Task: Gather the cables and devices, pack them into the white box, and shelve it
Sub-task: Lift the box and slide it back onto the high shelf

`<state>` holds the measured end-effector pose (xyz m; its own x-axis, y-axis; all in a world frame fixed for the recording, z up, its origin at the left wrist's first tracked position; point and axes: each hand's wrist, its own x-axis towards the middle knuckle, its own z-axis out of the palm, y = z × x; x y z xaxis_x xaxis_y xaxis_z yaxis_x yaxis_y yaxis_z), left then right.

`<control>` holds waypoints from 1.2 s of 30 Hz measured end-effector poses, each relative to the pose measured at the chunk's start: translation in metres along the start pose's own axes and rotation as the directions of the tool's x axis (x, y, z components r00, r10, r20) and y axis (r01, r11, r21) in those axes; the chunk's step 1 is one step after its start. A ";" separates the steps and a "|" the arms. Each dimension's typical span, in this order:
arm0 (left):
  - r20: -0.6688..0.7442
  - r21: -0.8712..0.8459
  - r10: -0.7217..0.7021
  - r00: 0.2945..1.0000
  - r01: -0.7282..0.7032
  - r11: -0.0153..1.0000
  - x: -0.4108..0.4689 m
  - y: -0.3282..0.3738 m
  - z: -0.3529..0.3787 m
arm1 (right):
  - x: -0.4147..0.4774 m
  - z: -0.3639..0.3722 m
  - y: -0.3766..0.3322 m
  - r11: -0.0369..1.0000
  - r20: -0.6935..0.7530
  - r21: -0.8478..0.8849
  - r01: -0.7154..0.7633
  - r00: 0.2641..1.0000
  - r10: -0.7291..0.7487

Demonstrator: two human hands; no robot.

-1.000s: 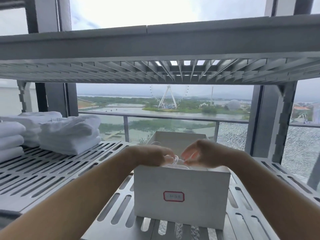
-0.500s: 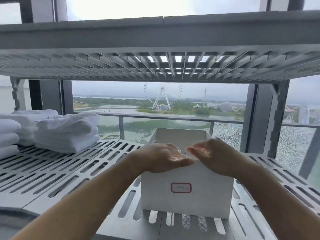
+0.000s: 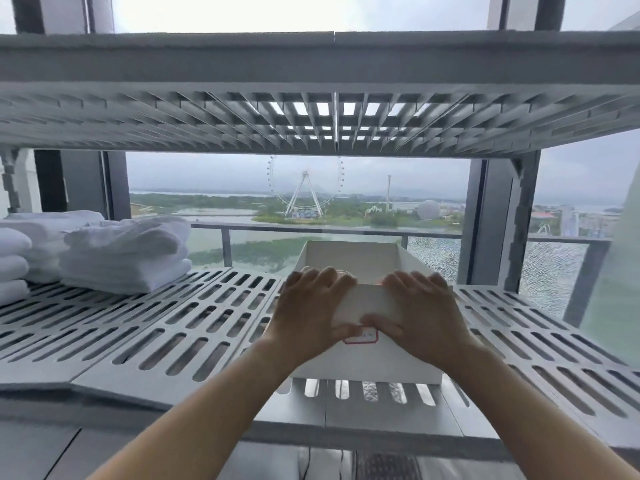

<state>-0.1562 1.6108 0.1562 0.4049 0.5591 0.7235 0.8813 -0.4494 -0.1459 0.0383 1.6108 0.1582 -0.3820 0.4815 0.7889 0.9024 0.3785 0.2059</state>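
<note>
The white box, open-topped with a red-framed label on its front, stands on the grey slotted shelf right of centre. My left hand lies flat against the box's front wall, fingers over the near rim. My right hand presses the same wall beside it, thumb near the label. Both hands have their fingers spread and hold nothing. The box's contents are hidden behind the front wall and my hands.
Folded white towels are stacked at the shelf's left end. Another slotted shelf hangs close above. Behind the shelves are a window and grey uprights. The shelf's front edge is just below the box.
My hands came out of the box's top and now press flat on its front wall. The box sits farther back on the shelf than before.
</note>
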 end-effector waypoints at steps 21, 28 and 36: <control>0.222 0.069 -0.145 0.964 0.133 0.989 0.002 0.052 -0.033 | -0.007 -0.024 -0.003 0.957 0.154 0.248 -0.150 0.981 0.114; 0.176 0.103 -0.145 0.974 0.128 0.986 -0.018 0.070 -0.051 | -0.025 -0.042 -0.006 0.943 0.037 0.327 -0.065 0.998 0.055; 0.119 0.210 -0.156 0.981 0.129 0.969 -0.037 0.084 -0.092 | -0.038 -0.068 -0.022 0.920 -0.156 0.390 0.047 0.988 0.016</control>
<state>-0.1195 1.4879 0.1794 0.2887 0.7010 0.6522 0.9574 -0.2175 -0.1900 0.0465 1.5306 0.1634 -0.3317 0.3582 0.8727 0.7341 0.6790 0.0003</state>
